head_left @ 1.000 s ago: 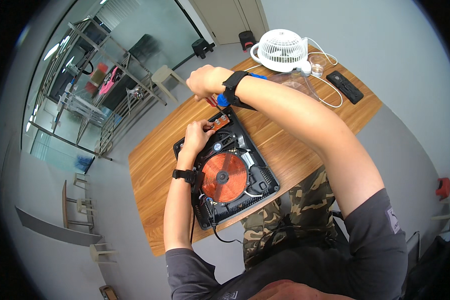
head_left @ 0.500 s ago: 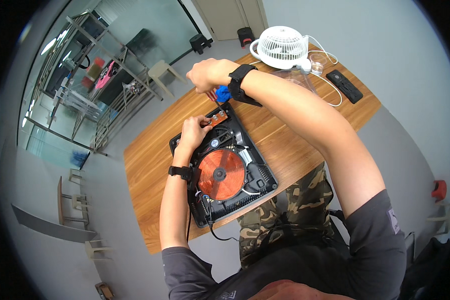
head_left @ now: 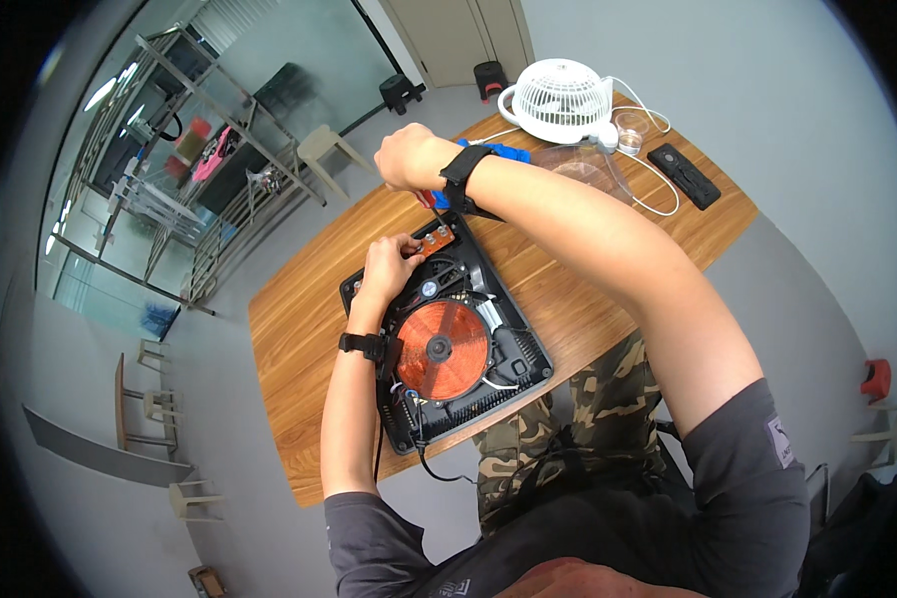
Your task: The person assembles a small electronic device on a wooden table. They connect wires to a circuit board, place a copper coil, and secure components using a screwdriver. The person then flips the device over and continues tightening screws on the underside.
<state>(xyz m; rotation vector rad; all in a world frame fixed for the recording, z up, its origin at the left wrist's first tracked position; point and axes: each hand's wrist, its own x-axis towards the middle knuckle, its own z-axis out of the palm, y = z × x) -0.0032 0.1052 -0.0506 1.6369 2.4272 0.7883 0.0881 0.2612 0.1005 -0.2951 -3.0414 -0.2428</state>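
An opened induction cooker (head_left: 518,339) lies on the table with its black base showing a round copper coil (head_left: 460,351) and a small fan (head_left: 429,288). My left hand (head_left: 387,267) is at its far end, fingers bent and pressed to the edge of a small orange circuit board (head_left: 435,240). Above that board, my right hand (head_left: 409,159) is closed around a screwdriver (head_left: 427,198) with a red handle. The shaft points down to the board's far end; its tip is too small to make out. My right forearm crosses over the table.
Beyond my right forearm stand a white fan (head_left: 560,105) with its cord, a clear plastic tray (head_left: 588,171) and a small clear container (head_left: 630,140). A black panel (head_left: 684,176) lies at the right. Some blue material (head_left: 508,152) shows behind my right wrist. A black cord (head_left: 439,474) hangs off the near edge.
My right hand has turned at the wrist and shifted slightly, with the screwdriver kept over the board. More of the blue material shows behind the wrist. My left hand stays on the board.
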